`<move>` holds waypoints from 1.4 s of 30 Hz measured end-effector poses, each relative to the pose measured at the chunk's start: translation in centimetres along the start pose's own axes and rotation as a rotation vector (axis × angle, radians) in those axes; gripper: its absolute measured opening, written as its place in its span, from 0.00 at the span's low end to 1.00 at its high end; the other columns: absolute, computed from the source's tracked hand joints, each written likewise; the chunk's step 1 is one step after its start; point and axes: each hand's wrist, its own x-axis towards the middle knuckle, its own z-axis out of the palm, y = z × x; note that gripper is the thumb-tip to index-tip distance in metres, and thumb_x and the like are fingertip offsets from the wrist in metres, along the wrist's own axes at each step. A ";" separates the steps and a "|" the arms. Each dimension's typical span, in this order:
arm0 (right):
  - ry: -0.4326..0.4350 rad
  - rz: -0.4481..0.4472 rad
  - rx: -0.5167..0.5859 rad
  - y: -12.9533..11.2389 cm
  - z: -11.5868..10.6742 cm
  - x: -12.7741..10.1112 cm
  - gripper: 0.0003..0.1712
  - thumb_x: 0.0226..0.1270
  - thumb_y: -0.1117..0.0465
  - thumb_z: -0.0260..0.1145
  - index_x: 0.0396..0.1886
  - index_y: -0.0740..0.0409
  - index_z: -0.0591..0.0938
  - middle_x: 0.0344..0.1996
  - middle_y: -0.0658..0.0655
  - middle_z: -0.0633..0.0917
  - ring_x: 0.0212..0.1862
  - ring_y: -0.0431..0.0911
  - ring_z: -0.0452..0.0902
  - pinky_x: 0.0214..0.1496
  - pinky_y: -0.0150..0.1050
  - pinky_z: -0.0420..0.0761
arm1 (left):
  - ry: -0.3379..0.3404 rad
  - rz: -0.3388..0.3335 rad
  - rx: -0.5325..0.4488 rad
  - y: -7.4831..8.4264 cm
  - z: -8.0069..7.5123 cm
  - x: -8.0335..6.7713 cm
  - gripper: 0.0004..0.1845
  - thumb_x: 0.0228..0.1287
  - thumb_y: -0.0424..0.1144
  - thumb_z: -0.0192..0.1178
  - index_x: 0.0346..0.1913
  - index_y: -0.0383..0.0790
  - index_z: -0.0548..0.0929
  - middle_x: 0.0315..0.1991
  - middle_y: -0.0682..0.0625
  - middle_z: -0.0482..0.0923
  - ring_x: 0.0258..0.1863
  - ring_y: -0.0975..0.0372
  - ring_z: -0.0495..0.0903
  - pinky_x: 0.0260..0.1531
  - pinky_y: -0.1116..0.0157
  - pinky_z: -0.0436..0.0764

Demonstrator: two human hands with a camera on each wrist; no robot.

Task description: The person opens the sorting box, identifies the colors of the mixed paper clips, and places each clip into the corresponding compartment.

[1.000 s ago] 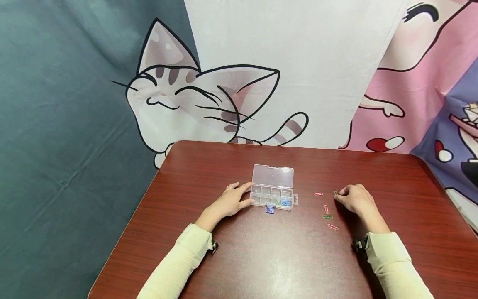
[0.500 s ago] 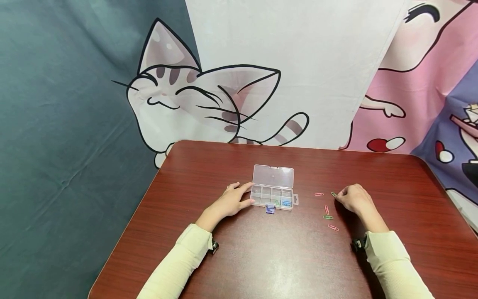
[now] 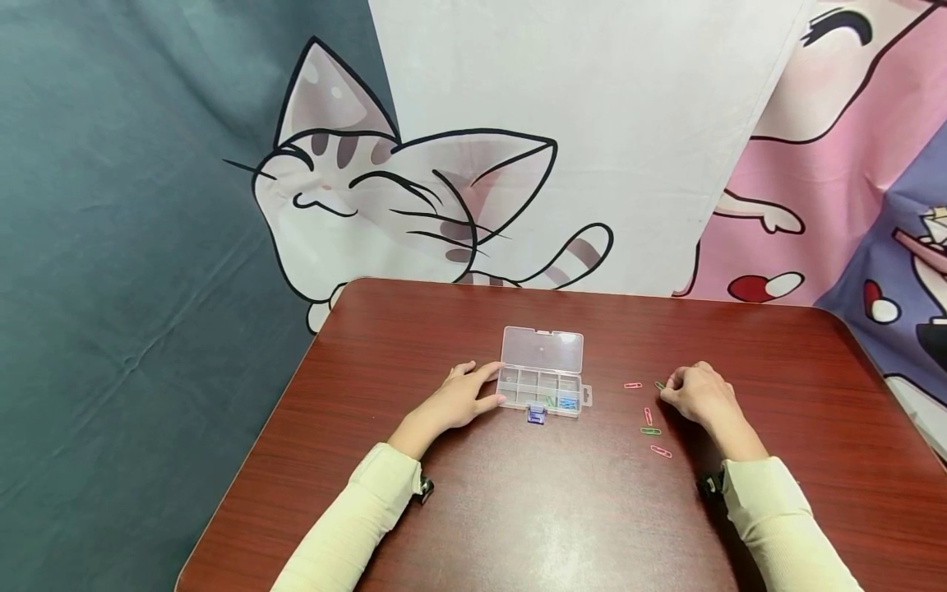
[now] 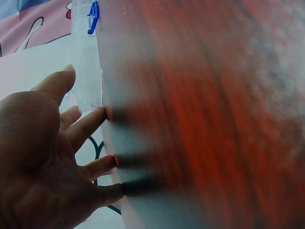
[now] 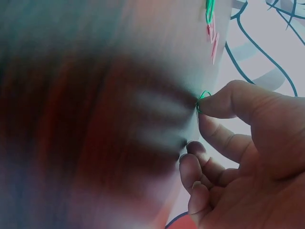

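Seated at a dark red wood-grain table (image 3: 562, 510), with 2 bare hands at work in cream sleeves. Left hand (image 3: 457, 400), fingers straight and relaxed, resting flat against the left end of a clear plastic compartment box (image 3: 538, 390), holding nothing, probably steadying the box so it cannot slide. Hinged lid (image 3: 542, 348) of the box thrown back flat toward the far edge; a small blue latch (image 3: 535, 413) sticking out at the near side; bits of green and blue visible in the right-hand compartments, too small to name for sure.

Right hand (image 3: 699, 395) curled low on the tabletop, well apart from the box, thumb and forefinger pinching a small green wire paper clip (image 5: 204, 98) right at the surface; seen close in the right wrist view, clip nipped at 1 end, the other fingers (image 5: 196, 162) tucked under. Grip judged a fingertip pinch because the clip lies too thin and flat for anything else.

Just left of that hand, 4 more loose clips: a pink one (image 3: 632, 385), another pink (image 3: 647, 415), a green (image 3: 649, 430) and a pink (image 3: 660, 450) nearest the person.

Behind the table, hung cloth backdrops: dark teal at left, a white panel with a drawn grey-striped cartoon cat (image 3: 385, 197) in the middle, pink cartoon prints at right.
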 end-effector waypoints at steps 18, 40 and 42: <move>0.127 -0.133 0.005 -0.2 0.3 -0.9 0.05 0.60 0.62 0.65 0.26 0.55 0.83 0.32 0.61 0.77 0.43 0.58 0.72 0.39 0.57 0.70 | -0.007 -0.012 -0.015 0.1 -0.1 -0.1 0.33 0.74 0.58 0.57 0.78 0.58 0.63 0.72 0.46 0.71 0.79 0.47 0.53 0.71 0.40 0.61; 0.161 -0.173 0.041 -2.5 0.3 -2.1 0.03 0.59 0.62 0.67 0.26 0.54 0.82 0.33 0.61 0.78 0.42 0.57 0.75 0.38 0.56 0.70 | -0.001 -0.005 0.002 -0.1 0.2 0.1 0.33 0.74 0.58 0.57 0.78 0.58 0.63 0.72 0.49 0.71 0.78 0.46 0.54 0.72 0.40 0.59; 0.166 -0.174 0.041 -2.7 0.4 -2.1 0.04 0.59 0.63 0.67 0.26 0.54 0.82 0.34 0.61 0.78 0.42 0.57 0.75 0.39 0.56 0.71 | -0.002 -0.006 0.002 -0.1 0.2 0.1 0.33 0.74 0.58 0.57 0.78 0.59 0.63 0.72 0.49 0.71 0.78 0.46 0.53 0.72 0.40 0.60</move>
